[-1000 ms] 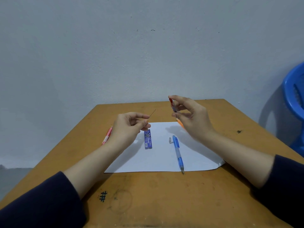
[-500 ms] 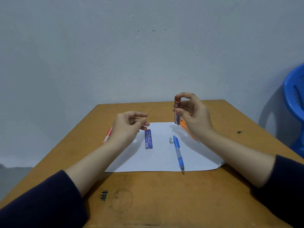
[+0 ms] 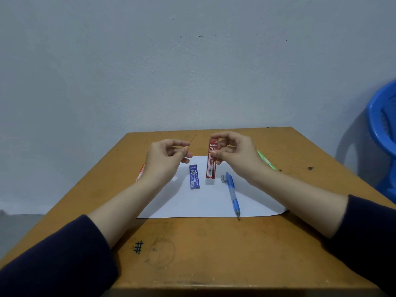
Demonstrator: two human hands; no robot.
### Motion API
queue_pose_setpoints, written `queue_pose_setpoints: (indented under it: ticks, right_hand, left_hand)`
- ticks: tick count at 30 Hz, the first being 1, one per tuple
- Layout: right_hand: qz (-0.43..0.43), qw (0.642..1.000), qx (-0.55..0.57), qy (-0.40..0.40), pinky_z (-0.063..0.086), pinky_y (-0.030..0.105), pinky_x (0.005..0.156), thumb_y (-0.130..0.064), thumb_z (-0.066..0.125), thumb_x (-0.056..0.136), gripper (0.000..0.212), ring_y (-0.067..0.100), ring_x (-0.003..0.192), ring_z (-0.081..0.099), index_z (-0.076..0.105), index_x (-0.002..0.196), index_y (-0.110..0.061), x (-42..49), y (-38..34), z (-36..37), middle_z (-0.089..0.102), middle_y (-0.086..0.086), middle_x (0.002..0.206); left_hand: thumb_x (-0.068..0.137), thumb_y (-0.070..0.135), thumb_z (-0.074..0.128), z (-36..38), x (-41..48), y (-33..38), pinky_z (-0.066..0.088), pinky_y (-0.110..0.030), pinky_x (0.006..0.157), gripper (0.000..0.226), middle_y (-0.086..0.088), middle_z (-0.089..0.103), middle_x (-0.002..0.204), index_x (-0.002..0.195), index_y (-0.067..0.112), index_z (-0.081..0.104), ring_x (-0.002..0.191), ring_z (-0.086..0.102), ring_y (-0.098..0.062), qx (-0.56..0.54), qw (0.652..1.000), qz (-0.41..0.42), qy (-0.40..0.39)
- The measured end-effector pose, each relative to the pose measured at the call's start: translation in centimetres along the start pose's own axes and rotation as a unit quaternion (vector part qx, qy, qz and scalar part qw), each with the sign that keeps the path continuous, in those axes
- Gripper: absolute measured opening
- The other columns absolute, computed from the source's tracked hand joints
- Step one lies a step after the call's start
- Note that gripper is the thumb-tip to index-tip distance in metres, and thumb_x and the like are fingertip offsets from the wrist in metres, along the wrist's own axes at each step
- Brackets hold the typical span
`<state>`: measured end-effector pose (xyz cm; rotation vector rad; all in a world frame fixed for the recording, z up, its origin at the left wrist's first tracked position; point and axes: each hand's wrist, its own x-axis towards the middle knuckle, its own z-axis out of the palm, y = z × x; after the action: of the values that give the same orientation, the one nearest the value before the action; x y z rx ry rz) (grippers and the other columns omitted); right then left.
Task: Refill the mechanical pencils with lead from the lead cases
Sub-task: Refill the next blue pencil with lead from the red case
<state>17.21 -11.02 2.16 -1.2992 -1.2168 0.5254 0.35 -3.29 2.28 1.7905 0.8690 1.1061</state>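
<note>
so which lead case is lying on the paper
The blue lead case, flat on the paper; the red lead case is held upright in the right hand.

light: dim, cool, even | shadows: soft (faint on the paper point(image 3: 205, 202)) | focus: sharp | edges: wide-angle bowing

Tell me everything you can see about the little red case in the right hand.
The red lead case is a slim, plastic-looking box with "Faster" and "2B" printed in white near its top. It stands upright over the white paper; whether its lower end touches the sheet is unclear. The right hand pinches its upper half.
</note>
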Motion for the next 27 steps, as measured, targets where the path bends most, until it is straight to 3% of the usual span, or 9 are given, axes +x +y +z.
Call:
queue_pose_setpoints:
  ticks: [3, 7, 11, 14, 16, 19, 23, 27]
  right_hand:
    - [0.056, 0.997, -0.029, -0.046, 0.055, 0.021, 0.057, 0.010, 0.065, 0.081, 0.030, 0.013, 0.054, 0.062, 0.061, 0.105, -0.008, 0.0, 0.0, 0.7, 0.058, 0.006, 0.075]
    - [0.081, 0.992, -0.066, -0.078, 0.054, 0.019, 0.056, 0.008, 0.064, 0.082, 0.027, 0.007, 0.054, 0.062, 0.061, 0.101, -0.011, 0.4, 0.0, 1.3, 0.062, 0.009, 0.078]
    - [0.059, 0.980, -0.168, -0.089, 0.052, 0.019, 0.069, -0.003, 0.072, 0.080, 0.032, 0.007, 0.073, 0.061, 0.064, 0.110, -0.013, 1.3, 0.5, 1.4, 0.065, -0.001, 0.079]
    - [0.063, 0.959, -0.256, -0.104, 0.040, 0.011, 0.065, -0.015, 0.073, 0.081, 0.032, 0.004, 0.084, 0.060, 0.066, 0.112, -0.017, 1.8, 0.7, 1.4, 0.066, -0.008, 0.084]
    - [0.075, 0.946, -0.296, -0.112, 0.041, 0.016, 0.070, -0.020, 0.073, 0.082, 0.027, 0.011, 0.098, 0.060, 0.068, 0.109, -0.019, 2.0, 0.8, 1.3, 0.069, -0.004, 0.097]
    - [0.107, 0.925, -0.344, -0.121, 0.042, 0.031, 0.092, -0.030, 0.073, 0.081, 0.021, 0.017, 0.113, 0.049, 0.070, 0.102, -0.026, 2.2, 0.9, 1.3, 0.063, -0.002, 0.106]
    - [0.126, 0.888, -0.410, -0.168, 0.042, 0.034, 0.094, -0.040, 0.067, 0.084, 0.026, 0.018, 0.117, 0.040, 0.068, 0.108, -0.029, 1.8, 0.2, 1.6, 0.049, -0.007, 0.095]
    - [0.117, 0.875, -0.430, -0.192, 0.033, 0.038, 0.098, -0.044, 0.063, 0.086, 0.034, 0.021, 0.127, 0.028, 0.064, 0.118, -0.031, 1.5, -0.2, 1.7, 0.036, -0.014, 0.085]
  left_hand:
    - [0.092, 0.012, 0.062, -0.1, 0.0, -0.1, 0.047, -0.027, 0.066, 0.014, 0.005, 0.073, 0.071, 0.088, 0.024, 0.067, 0.066, 0.069, -0.008, -0.002, 1.000, 0.000, 0.009]
    - [0.091, 0.012, 0.061, 0.0, 0.0, -0.1, 0.047, -0.030, 0.068, 0.014, 0.005, 0.073, 0.072, 0.088, 0.025, 0.067, 0.066, 0.069, -0.009, -0.008, 1.000, 0.000, 0.015]
    - [0.092, 0.012, 0.061, -0.1, 0.0, -0.1, 0.048, -0.028, 0.067, 0.013, 0.005, 0.073, 0.073, 0.090, 0.023, 0.068, 0.067, 0.069, -0.009, -0.005, 1.000, 0.001, 0.013]
    - [0.092, 0.012, 0.061, 0.0, 0.0, -0.1, 0.048, -0.024, 0.063, 0.013, 0.004, 0.073, 0.074, 0.090, 0.022, 0.068, 0.066, 0.069, -0.008, -0.005, 1.000, 0.003, 0.012]
    - [0.092, 0.011, 0.061, 0.0, 0.0, -0.1, 0.048, -0.022, 0.060, 0.013, 0.004, 0.073, 0.075, 0.090, 0.022, 0.068, 0.065, 0.069, -0.008, -0.005, 1.000, 0.005, 0.013]
    - [0.092, 0.012, 0.060, 0.0, 0.0, -0.1, 0.048, -0.026, 0.062, 0.013, 0.004, 0.073, 0.076, 0.091, 0.022, 0.068, 0.067, 0.069, -0.009, -0.002, 1.000, 0.004, 0.013]
    - [0.092, 0.013, 0.061, 0.0, -0.1, -0.3, 0.049, -0.033, 0.064, 0.012, 0.004, 0.073, 0.075, 0.092, 0.023, 0.068, 0.068, 0.070, -0.009, 0.001, 1.000, 0.005, 0.009]
    - [0.092, 0.012, 0.060, 0.1, 0.0, -0.3, 0.049, -0.032, 0.065, 0.011, 0.005, 0.073, 0.074, 0.093, 0.021, 0.068, 0.067, 0.070, -0.009, 0.006, 1.000, 0.009, 0.007]
